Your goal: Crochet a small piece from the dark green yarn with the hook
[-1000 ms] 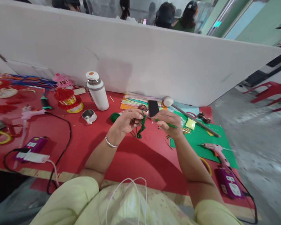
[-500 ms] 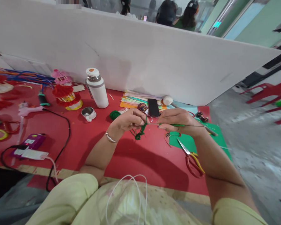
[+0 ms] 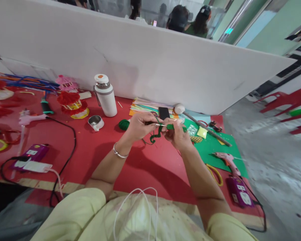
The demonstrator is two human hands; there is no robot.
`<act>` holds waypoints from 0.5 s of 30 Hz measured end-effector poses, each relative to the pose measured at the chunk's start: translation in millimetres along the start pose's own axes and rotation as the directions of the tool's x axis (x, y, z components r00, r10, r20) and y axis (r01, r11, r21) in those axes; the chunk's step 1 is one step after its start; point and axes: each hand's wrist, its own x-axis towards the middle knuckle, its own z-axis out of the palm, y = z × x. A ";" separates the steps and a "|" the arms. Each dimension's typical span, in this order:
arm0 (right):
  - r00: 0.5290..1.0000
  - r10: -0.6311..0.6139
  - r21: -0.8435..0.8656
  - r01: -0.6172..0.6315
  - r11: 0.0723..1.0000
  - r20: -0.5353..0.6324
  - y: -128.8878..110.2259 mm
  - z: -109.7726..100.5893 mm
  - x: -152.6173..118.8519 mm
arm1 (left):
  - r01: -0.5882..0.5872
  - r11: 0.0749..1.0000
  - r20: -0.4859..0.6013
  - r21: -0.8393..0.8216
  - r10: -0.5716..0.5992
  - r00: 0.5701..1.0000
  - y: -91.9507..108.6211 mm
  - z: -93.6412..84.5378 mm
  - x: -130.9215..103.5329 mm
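My left hand (image 3: 141,125) is closed in a pinch on green yarn near the table's middle. A small strip of green crochet work (image 3: 155,136) dangles below its fingertips. My right hand (image 3: 179,132) grips a crochet hook by its green handle (image 3: 170,127), and the metal shaft points left to the yarn at my left fingers. The fingertips of both hands nearly meet, and part of the yarn is hidden between them. A ball of green yarn (image 3: 124,125) lies on the red table beside my left hand.
A white flask (image 3: 107,100) and a metal-lined cup (image 3: 95,123) stand to the left. Right of my hands, a green mat (image 3: 205,152) bears a stick and a pink glue gun (image 3: 227,157). Yellow-handled scissors (image 3: 217,174) lie partly under my right forearm. A white partition (image 3: 165,67) stands behind.
My right hand has moved left and turned, closing around the hook's handle close to my left hand. My right forearm has swung left, uncovering the glue gun and covering part of the scissors.
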 end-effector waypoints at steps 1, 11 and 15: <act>1.000 -0.018 0.018 0.018 1.000 -0.021 -0.8 5.5 -1.1 | -0.022 0.999 0.002 0.026 0.022 1.000 0.1 -0.3 -0.2; 0.992 -0.068 -0.026 0.065 0.998 -0.106 2.0 9.6 -9.4 | -0.082 0.988 0.100 0.130 0.069 0.993 5.9 -8.0 -4.1; 0.997 0.076 0.033 -0.076 0.997 0.024 2.1 7.8 -7.9 | -0.128 0.975 0.030 0.182 0.124 0.992 2.9 -3.9 -2.4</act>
